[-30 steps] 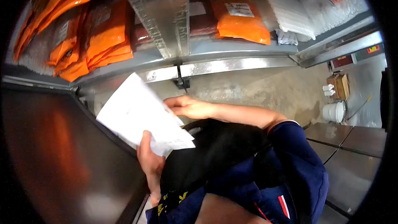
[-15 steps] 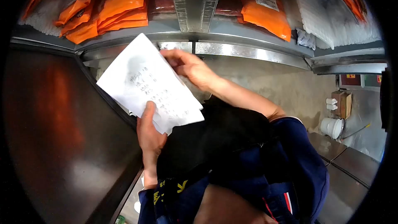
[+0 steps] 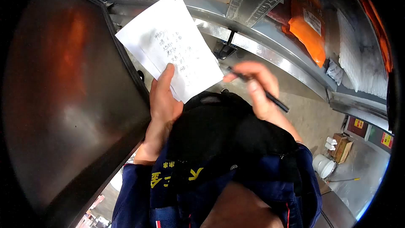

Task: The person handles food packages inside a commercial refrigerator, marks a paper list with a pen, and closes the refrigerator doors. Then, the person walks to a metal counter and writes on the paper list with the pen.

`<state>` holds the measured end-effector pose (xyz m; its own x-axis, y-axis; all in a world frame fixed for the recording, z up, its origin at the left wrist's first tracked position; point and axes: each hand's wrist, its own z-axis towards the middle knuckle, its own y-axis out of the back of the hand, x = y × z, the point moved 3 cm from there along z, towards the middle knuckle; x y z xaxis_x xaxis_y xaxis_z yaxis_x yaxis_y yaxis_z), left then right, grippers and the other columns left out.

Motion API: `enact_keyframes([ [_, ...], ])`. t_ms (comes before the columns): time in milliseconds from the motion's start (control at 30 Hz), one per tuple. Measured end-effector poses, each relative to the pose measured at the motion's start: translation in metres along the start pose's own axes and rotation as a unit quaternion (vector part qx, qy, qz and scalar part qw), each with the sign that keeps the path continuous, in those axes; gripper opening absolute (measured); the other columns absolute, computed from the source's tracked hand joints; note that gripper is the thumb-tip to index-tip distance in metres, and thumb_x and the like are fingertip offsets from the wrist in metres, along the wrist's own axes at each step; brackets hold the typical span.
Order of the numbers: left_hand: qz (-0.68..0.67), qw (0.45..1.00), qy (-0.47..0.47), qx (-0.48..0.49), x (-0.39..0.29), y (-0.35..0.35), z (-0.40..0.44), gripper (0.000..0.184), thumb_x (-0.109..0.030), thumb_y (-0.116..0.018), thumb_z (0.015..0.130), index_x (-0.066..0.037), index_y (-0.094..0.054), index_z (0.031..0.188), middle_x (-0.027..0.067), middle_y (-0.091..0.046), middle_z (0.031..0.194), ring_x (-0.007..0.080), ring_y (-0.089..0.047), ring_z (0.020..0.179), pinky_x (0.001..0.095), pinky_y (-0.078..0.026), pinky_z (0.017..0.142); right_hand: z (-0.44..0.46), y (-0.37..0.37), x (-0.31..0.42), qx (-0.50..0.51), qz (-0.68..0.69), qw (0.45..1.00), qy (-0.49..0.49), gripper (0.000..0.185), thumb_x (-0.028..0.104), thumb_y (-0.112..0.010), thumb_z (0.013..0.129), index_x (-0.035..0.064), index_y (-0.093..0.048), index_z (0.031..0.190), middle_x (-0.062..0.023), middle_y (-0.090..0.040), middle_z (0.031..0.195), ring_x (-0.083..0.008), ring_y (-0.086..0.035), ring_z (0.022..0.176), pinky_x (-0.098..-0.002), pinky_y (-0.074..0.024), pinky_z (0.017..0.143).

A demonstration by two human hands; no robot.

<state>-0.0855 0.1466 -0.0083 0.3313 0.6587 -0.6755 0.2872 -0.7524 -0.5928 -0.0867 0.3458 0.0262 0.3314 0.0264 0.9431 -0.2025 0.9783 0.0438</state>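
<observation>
My left hand (image 3: 163, 95) grips the lower edge of several white paper sheets (image 3: 173, 38), its thumb pressed on top. Handwritten lines run down the front sheet, too small to read. At the sheets' right side, my right hand (image 3: 259, 86) is closed around a black pen (image 3: 274, 100). The pen slants, one end toward the paper and the other sticking out below my thumb. Motion slightly blurs this hand. A small gap seems to lie between it and the paper.
A dark metal door (image 3: 76, 105) stands at the left. Beyond the paper, a frosted freezer shelf (image 3: 270, 38) holds orange packages (image 3: 310, 27). A metal post (image 3: 257, 0) divides the compartment. At the right are a white bucket (image 3: 324, 166) and a cardboard box (image 3: 341, 148) on the floor.
My right hand has left the far side of the paper and now shows a pen at its right. The view has turned, and the handwriting is plainer.
</observation>
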Motion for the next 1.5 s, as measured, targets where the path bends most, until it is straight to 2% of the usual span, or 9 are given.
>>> enact_keyframes([
  [100, -0.022, 1.0, 0.017, -0.002, -0.003, 0.0, -0.001, 0.043, -0.023, -0.036, 0.096, 0.004, -0.034, 0.129, 0.0175, -0.048, 0.123, 0.0281, -0.049, 0.113, 0.0414, -0.039, 0.096, 0.004, -0.017, 0.0, 0.09, -0.073, 0.993, 0.033, 0.021, 0.01, -0.061, 0.081, 0.0004, -0.061, 0.099, -0.0107, -0.064, 0.086, -0.0186, -0.063, 0.079, -0.029, -0.0484, 0.07],
  [233, -0.039, 0.999, 0.014, -0.005, -0.003, 0.001, -0.002, 0.044, -0.026, -0.033, 0.097, 0.005, -0.032, 0.129, 0.0181, -0.045, 0.125, 0.0287, -0.047, 0.115, 0.0419, -0.038, 0.097, 0.003, -0.014, -0.001, 0.031, -0.127, 0.989, 0.075, 0.019, 0.005, -0.068, 0.076, 0.0008, -0.064, 0.093, -0.0101, -0.062, 0.079, -0.0175, -0.061, 0.07, -0.0292, -0.0482, 0.06],
  [400, -0.04, 0.999, 0.005, 0.012, -0.006, -0.002, -0.003, 0.046, -0.028, -0.032, 0.097, 0.004, -0.03, 0.13, 0.018, -0.044, 0.126, 0.029, -0.046, 0.117, 0.0421, -0.037, 0.098, 0.014, -0.025, 0.0, 0.074, -0.297, 0.932, 0.194, 0.02, 0.012, -0.075, 0.064, 0.0129, -0.066, 0.081, -0.003, -0.056, 0.077, -0.0239, -0.053, 0.079, -0.0401, -0.0403, 0.082],
  [500, -0.038, 0.999, 0.009, 0.028, -0.006, -0.001, -0.003, 0.046, -0.029, -0.031, 0.097, 0.004, -0.03, 0.13, 0.0179, -0.044, 0.126, 0.029, -0.046, 0.117, 0.042, -0.037, 0.098, 0.014, -0.03, -0.004, 0.098, -0.343, 0.909, 0.214, 0.023, 0.013, -0.076, 0.059, 0.0164, -0.066, 0.08, 0.0002, -0.057, 0.079, -0.0196, -0.054, 0.079, -0.0367, -0.0393, 0.081],
  [867, -0.099, 0.992, 0.046, 0.069, -0.005, 0.003, -0.003, 0.045, -0.028, -0.031, 0.097, 0.003, -0.031, 0.13, 0.0168, -0.045, 0.126, 0.0275, -0.046, 0.116, 0.0408, -0.037, 0.098, 0.013, -0.037, 0.0, 0.182, -0.332, 0.903, 0.204, 0.018, 0.017, -0.061, 0.07, 0.0216, -0.066, 0.087, 0.0036, -0.058, 0.087, -0.0141, -0.054, 0.089, -0.0377, -0.0363, 0.088],
  [1167, -0.021, 0.997, -0.007, 0.079, -0.008, 0.0, -0.007, 0.042, -0.021, -0.035, 0.096, 0.003, -0.031, 0.13, 0.0163, -0.046, 0.124, 0.026, -0.047, 0.115, 0.0398, -0.037, 0.098, 0.028, -0.048, 0.002, 0.14, -0.33, 0.91, 0.21, 0.026, 0.015, -0.067, 0.067, 0.0159, -0.065, 0.092, 0.0015, -0.061, 0.082, -0.0163, -0.058, 0.082, -0.037, -0.0385, 0.087],
  [1400, -0.023, 0.999, -0.008, -0.03, 0.005, 0.003, -0.002, 0.04, -0.017, -0.043, 0.093, 0.006, -0.037, 0.126, 0.0159, -0.05, 0.12, 0.0251, -0.053, 0.106, 0.0374, -0.042, 0.091, 0.017, -0.028, 0.003, 0.143, -0.191, 0.948, 0.213, 0.032, 0.02, -0.073, 0.07, 0.006, -0.067, 0.098, -0.0082, -0.063, 0.084, -0.0252, -0.062, 0.081, -0.0396, -0.0501, 0.077],
  [1433, -0.001, 0.999, 0.004, -0.047, 0.005, 0.005, -0.004, 0.04, -0.019, -0.042, 0.094, 0.006, -0.039, 0.125, 0.0155, -0.051, 0.119, 0.0246, -0.053, 0.106, 0.0365, -0.042, 0.091, 0.016, -0.028, -0.001, 0.14, -0.227, 0.937, 0.225, 0.038, 0.018, -0.073, 0.068, 0.0094, -0.062, 0.103, -0.0046, -0.06, 0.084, -0.023, -0.061, 0.074, -0.0331, -0.0509, 0.071],
  [1500, 0.042, 0.997, 0.045, -0.036, 0.011, 0.005, 0.004, 0.04, -0.023, -0.041, 0.095, 0.005, -0.043, 0.123, 0.0149, -0.053, 0.117, 0.0235, -0.054, 0.104, 0.0349, -0.042, 0.091, 0.012, -0.034, -0.015, 0.119, -0.216, 0.94, 0.237, 0.025, 0.018, -0.068, 0.074, 0.0081, -0.06, 0.095, -0.0061, -0.058, 0.085, -0.023, -0.06, 0.078, -0.0332, -0.0505, 0.066],
])
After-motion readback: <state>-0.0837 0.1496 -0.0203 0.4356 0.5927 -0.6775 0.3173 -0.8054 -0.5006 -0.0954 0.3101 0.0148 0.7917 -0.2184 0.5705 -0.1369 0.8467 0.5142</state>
